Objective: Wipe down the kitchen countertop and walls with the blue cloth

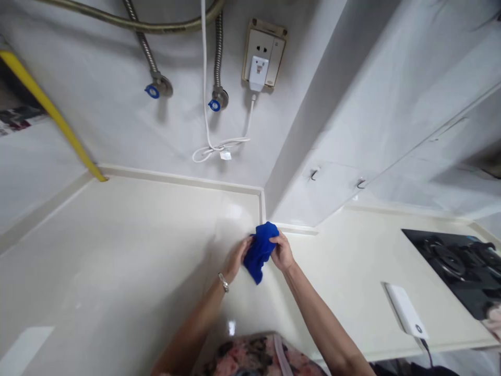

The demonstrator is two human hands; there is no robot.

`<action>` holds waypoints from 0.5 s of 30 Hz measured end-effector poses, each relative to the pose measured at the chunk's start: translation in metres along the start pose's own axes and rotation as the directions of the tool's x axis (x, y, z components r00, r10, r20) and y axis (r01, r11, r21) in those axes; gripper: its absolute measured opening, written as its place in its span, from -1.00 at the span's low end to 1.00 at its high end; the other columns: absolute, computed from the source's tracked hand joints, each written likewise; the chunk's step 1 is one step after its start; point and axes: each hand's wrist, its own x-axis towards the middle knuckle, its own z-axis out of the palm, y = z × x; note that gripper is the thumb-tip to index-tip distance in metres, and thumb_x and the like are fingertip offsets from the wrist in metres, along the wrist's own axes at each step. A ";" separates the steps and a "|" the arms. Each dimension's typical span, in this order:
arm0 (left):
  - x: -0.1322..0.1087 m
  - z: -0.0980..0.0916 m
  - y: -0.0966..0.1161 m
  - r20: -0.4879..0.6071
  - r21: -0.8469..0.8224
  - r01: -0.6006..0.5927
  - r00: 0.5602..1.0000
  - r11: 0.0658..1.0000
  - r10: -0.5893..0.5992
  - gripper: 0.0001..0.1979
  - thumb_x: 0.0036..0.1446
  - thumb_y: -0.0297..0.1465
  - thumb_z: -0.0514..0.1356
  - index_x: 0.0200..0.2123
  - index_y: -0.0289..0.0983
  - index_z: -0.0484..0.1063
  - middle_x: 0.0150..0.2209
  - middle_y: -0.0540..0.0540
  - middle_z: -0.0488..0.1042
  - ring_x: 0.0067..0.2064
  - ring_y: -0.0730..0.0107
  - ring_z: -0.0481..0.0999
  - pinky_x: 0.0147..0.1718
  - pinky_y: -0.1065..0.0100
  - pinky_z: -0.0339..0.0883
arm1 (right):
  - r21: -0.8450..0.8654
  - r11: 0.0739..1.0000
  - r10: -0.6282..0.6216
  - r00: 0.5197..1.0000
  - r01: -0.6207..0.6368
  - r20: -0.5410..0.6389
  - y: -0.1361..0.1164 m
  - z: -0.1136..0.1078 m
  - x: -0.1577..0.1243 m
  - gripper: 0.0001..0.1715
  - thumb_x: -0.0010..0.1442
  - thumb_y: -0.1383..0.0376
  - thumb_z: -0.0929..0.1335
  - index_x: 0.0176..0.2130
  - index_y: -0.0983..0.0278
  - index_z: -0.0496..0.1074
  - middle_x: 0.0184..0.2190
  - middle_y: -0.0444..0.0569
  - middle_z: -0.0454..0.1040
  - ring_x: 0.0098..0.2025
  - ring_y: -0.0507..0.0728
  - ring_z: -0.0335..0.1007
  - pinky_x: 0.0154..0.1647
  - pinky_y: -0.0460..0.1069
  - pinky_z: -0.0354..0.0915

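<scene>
A blue cloth (260, 249) is bunched between both of my hands above the cream countertop (129, 245), close to the wall corner. My left hand (238, 257), with a watch on its wrist, grips the cloth's left side. My right hand (282, 250) is closed on its right side. The lower end of the cloth hangs down between my hands.
A white power bank (405, 309) with a cable lies near the counter's front edge at right. A black gas hob (457, 263) is set in the counter far right. On the wall are a socket with a plug (263, 55), metal hoses with blue valves (152, 90), and a yellow pipe (50, 112).
</scene>
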 end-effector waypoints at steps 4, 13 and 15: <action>-0.019 0.025 0.019 -0.029 -0.300 0.126 0.990 0.945 -0.141 -0.31 0.24 0.17 0.08 0.16 -0.20 0.54 0.14 -0.21 0.58 0.24 -0.02 0.52 0.20 -0.02 0.46 | 0.145 0.984 0.101 0.994 -0.105 0.035 -0.007 -0.001 -0.022 -0.57 -0.05 0.22 0.31 -0.13 0.22 0.46 -0.27 -0.03 0.57 -0.26 0.20 0.49 -0.15 0.11 0.46; -0.012 0.029 0.009 -0.225 -0.301 0.223 0.928 0.927 -0.296 -0.46 -0.06 -0.09 0.45 -0.09 -0.32 0.57 -0.31 -0.16 0.66 -0.38 0.25 0.64 -0.47 0.34 0.51 | -0.642 0.758 -0.269 0.952 0.114 -0.148 0.055 -0.071 -0.089 -0.56 0.34 0.08 0.30 0.11 0.22 0.45 0.11 0.17 0.51 0.13 0.33 0.45 0.19 0.33 0.37; 0.001 0.022 0.013 -0.315 -0.304 0.179 0.908 0.936 -0.276 -0.44 -0.02 -0.04 0.41 -0.07 -0.32 0.56 -0.32 -0.15 0.66 -0.41 0.26 0.63 -0.52 0.35 0.49 | -0.803 0.575 -0.379 0.921 0.158 -0.090 0.079 -0.106 -0.122 -0.61 0.38 0.14 0.25 0.10 0.22 0.45 0.10 0.19 0.52 0.15 0.34 0.44 0.18 0.37 0.38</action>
